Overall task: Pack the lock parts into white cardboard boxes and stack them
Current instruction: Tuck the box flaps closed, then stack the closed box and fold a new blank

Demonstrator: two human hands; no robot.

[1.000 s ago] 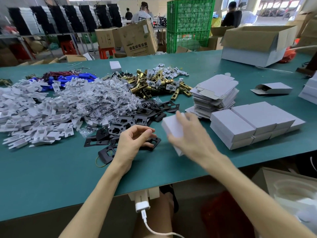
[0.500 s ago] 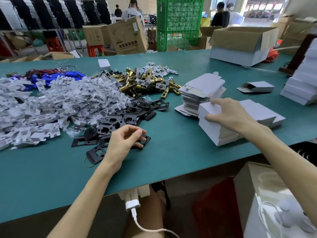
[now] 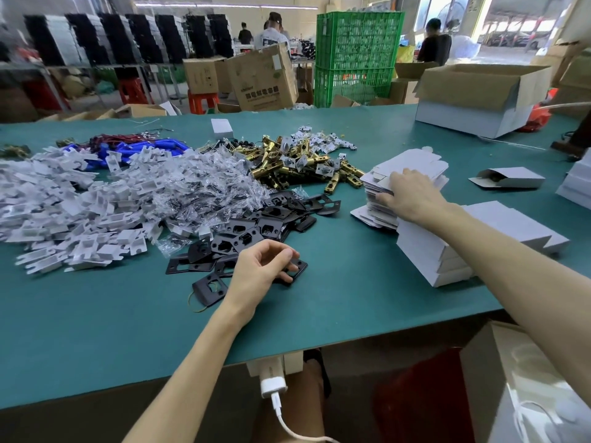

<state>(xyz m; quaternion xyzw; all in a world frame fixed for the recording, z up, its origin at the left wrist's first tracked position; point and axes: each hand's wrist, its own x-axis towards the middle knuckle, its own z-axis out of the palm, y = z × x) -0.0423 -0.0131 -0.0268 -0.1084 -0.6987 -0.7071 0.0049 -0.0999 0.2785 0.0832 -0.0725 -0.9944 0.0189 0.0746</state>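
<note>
My left hand rests at the near edge of a pile of black lock plates, its fingers curled round one black plate lying on the green table. My right hand reaches onto a stack of flat, unfolded white box blanks. Its fingers lie on top and its thumb sits against the stack's side. Closed white boxes are stacked in rows just right of my right forearm. Brass latches lie behind the plates.
White plastic parts and bagged screws cover the left of the table. A half-folded white box lies far right, more white boxes sit at the right edge, and a large open carton is behind. People stand in the background.
My right hand carried a closed white box to the right, set it on the stacked boxes, then moved back onto the flat blanks. My left hand stayed on the black plate.
</note>
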